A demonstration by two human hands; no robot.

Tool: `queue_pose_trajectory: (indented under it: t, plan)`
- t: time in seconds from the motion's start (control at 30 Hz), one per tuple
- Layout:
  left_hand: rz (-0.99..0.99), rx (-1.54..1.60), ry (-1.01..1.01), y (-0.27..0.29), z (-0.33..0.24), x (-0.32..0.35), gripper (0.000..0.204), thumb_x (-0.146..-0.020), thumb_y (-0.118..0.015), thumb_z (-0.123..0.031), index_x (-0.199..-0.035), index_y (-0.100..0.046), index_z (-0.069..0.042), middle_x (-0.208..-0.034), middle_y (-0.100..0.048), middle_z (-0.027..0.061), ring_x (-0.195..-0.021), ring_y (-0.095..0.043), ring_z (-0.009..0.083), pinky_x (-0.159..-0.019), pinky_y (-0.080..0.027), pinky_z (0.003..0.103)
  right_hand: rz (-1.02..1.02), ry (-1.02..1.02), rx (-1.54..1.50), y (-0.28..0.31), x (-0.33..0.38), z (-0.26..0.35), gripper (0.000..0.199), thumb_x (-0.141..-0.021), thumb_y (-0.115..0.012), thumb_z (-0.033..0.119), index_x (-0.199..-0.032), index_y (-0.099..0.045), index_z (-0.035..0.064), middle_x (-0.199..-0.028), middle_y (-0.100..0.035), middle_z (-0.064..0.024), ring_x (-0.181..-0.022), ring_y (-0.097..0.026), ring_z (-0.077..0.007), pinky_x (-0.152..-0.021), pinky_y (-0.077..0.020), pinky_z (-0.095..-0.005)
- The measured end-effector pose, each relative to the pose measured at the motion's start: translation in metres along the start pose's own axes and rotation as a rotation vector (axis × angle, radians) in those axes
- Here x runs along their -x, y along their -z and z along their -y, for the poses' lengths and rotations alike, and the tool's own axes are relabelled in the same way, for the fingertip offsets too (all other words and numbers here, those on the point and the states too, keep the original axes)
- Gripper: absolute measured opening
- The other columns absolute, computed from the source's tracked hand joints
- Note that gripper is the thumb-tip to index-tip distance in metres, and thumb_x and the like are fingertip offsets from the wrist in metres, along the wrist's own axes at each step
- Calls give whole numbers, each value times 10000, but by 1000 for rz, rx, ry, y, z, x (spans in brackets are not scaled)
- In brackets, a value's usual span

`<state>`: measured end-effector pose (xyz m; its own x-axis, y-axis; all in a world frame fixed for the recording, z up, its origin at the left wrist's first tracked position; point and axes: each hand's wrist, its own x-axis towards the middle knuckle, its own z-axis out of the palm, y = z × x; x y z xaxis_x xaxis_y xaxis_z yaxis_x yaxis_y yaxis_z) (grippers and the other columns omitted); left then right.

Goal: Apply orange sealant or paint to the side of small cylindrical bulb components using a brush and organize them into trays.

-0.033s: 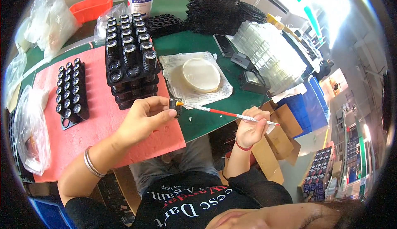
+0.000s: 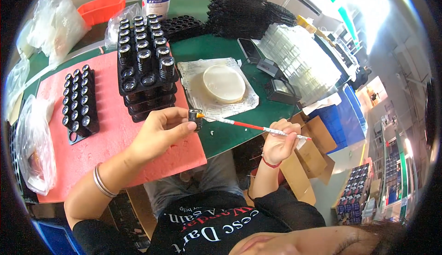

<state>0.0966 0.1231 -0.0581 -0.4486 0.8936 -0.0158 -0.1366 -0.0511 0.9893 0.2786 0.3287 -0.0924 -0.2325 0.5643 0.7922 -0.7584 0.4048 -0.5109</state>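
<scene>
My left hand pinches a small black cylindrical lens barrel between thumb and fingers, over the edge of the pink mat. A thin paintbrush with a red and white handle lies in the closed fingers of my right hand. Its orange tip meets the top of the barrel. Behind my left hand rises a stack of black trays with several lens barrels standing in it. Beyond the brush, a round, shallow, whitish dish rests on a printed paper sheet.
Left on the pink mat lies another black tray of small barrels. A white tin, red bin and black tray stack stand at the back. Right are a phone, clear trays and cardboard boxes.
</scene>
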Motion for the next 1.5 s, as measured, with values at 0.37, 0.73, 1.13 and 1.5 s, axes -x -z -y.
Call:
queue_pose_trajectory:
  t: [0.37, 0.73, 1.13, 1.5]
  plan:
    - [32, -123, -86, -1, -5, 7, 261, -795, -610, -106, -1013, -545, 22, -893, -611, 41, -831, -576, 105, -694, -480, 247, -204, 6, 86, 3, 1, -31, 242, -894, -406, 259, -807, -438, 36, -679, -474, -109, -617, -446, -180, -598, -374, -286]
    - [-1146, -1096, -607, 46, -30, 116, 271, -641, -696, -44, -892, -593, -36, -785, -582, 44, -711, -544, 150, -587, -428, 243, -274, 36, 256, -4, 0, -35, 249, -916, -369, 233, -849, -441, 4, -760, -513, -121, -644, -472, -158, -616, -384, -274]
    - [-1295, -1204, 23, 113, 2, 139, 271, -740, -638, -215, -937, -609, -31, -811, -614, 76, -710, -571, 196, -643, -435, 309, -304, 40, 268, -2, 3, -33, 252, -916, -379, 229, -830, -448, 4, -733, -513, -114, -625, -452, -146, -601, -375, -264]
    - [-1229, -1318, 29, 114, -18, 152, 236, -733, -652, -217, -893, -623, -46, -827, -613, 78, -706, -580, 192, -638, -444, 295, -286, 10, 273, 2, 2, -34, 249, -916, -377, 233, -821, -441, 12, -720, -514, -112, -611, -438, -140, -587, -365, -256]
